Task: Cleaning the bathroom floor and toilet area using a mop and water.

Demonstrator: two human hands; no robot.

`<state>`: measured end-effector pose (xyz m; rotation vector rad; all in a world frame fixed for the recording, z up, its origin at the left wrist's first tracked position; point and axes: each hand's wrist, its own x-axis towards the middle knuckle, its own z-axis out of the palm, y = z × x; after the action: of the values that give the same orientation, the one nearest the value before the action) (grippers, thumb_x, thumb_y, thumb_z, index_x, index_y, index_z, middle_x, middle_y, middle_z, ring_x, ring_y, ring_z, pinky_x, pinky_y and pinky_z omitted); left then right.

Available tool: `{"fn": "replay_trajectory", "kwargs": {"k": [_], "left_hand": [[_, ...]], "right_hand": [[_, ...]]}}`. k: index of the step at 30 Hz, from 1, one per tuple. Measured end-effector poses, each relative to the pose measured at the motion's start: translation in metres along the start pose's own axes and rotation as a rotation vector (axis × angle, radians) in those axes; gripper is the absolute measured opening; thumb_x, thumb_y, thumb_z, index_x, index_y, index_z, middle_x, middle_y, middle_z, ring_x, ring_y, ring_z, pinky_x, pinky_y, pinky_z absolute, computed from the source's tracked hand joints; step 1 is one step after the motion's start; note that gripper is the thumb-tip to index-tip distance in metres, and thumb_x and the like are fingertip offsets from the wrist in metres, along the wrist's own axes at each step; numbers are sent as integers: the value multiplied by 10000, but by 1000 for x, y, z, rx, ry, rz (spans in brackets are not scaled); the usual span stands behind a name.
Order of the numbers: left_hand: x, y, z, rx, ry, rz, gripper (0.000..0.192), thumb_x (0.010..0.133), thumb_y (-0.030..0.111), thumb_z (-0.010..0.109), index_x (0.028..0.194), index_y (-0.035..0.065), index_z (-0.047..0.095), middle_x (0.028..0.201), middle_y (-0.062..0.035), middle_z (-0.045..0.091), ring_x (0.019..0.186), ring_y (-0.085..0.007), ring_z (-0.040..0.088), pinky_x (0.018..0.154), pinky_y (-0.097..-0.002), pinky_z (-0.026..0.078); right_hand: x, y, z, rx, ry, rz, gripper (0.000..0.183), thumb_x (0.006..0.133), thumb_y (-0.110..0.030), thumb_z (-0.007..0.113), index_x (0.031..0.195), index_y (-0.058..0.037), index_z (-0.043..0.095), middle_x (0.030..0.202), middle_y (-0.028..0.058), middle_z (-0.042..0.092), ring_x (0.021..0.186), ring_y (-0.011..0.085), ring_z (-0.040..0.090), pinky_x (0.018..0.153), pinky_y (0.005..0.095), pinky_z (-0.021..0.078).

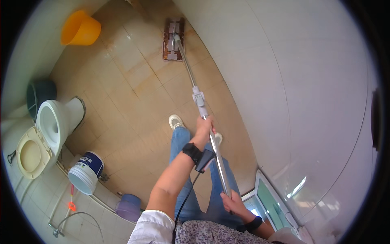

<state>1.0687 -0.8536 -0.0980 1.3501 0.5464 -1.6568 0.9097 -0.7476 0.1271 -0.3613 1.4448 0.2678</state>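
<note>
Both of my hands grip the metal pole point(218, 158) of a flat mop. My left hand point(204, 125) closes around it just below the grey plastic joint point(199, 98). Lower down, near the pole's end, my right hand point(234, 202) holds on close to my body. The flat mop head point(173, 39), brown with a grey plate, lies on the tiled floor point(143, 88) beside the white wall point(243, 45). A black device with a cable point(204, 161) sits at my left wrist.
Along the left stand an orange bucket point(81, 29), a dark bin point(42, 91), a white toilet point(51, 122) with its seat raised, a white-and-blue pail point(86, 174) and a purple bucket point(128, 208). A green-paned door point(271, 204) is at lower right. My shoe point(176, 122) rests on the floor.
</note>
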Motion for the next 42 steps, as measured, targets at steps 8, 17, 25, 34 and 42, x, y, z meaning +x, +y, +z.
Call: {"fn": "replay_trajectory", "kwargs": {"k": [8,17,25,34,42], "left_hand": [[0,-79,-18,246,106,118,81,715,77,450,722,4,416,526,-74,444,329,-164,423,283,-310,358],[-108,-390,21,432,232,84,181,740,88,491,847,-11,385,512,-78,437,336,-165,452,278,-309,353],[-237,-547,39,399,179,-243,185,735,86,479,844,-20,375,528,-71,423,349,-171,466,298,-294,371],[-204,-520,26,224,105,-6,145,738,67,472,823,1,375,531,-60,429,335,-156,451,286,-282,353],[-57,-317,-58,329,247,432,128,705,99,482,710,17,383,469,-46,411,329,-157,431,284,-300,341]], "right_hand": [[14,92,-37,252,-151,-58,141,848,-204,443,791,-96,371,517,-44,314,374,39,286,334,186,224],[-73,334,-222,126,-27,138,212,825,-245,477,706,-86,403,457,-26,341,336,68,310,322,196,242],[-194,546,-291,-788,256,-150,334,713,-260,565,907,11,549,586,142,551,526,238,535,472,350,419],[-154,395,-248,-82,314,514,271,767,-187,552,560,-69,422,423,-4,373,311,92,360,272,242,232],[15,298,-151,155,-210,130,273,800,-228,526,612,-111,367,431,-57,305,333,47,308,312,197,245]]}}
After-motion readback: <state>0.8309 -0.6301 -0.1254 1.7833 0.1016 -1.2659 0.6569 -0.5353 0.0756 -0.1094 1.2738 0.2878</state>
